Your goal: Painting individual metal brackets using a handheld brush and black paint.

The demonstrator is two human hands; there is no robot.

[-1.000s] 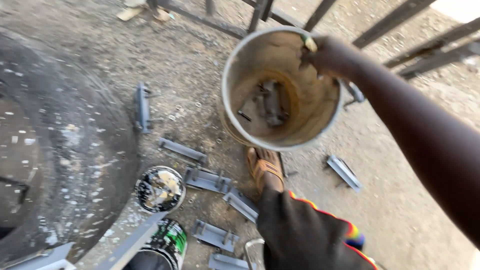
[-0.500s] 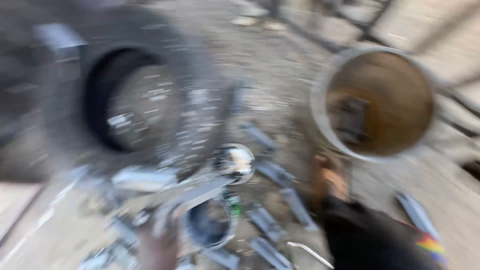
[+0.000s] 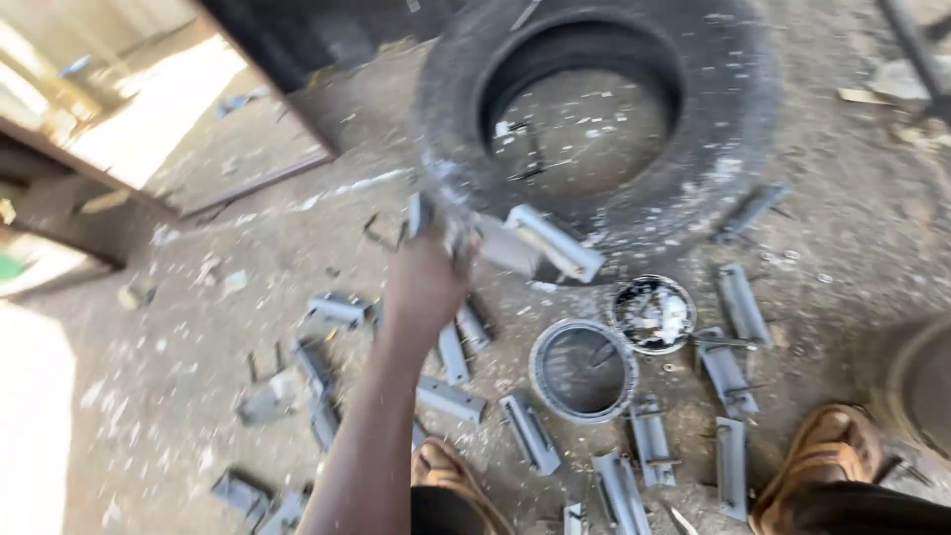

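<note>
The person's left hand [image 3: 426, 282] is stretched out over the dirt floor [image 3: 198, 396], its grip closed around a grey metal bracket [image 3: 540, 243] — a long channel-shaped piece that sticks out to the right of the fist and is blurred. The bracket is held up off the ground, in front of the near rim of a big worn tyre [image 3: 594, 109] lying flat, speckled with pale paint. The right hand is out of sight.

Below the hand, more grey brackets [image 3: 451, 396] lie scattered on the floor, some side by side, some well apart. Just right of them sits an open paint can [image 3: 584, 369], and touching its upper right edge is a round lid [image 3: 652, 313] smeared black and white. Two brown shoes [image 3: 822, 456] show at the bottom edge — one near the forearm, one further right beside the curved rim of a bucket [image 3: 916, 386].
</note>
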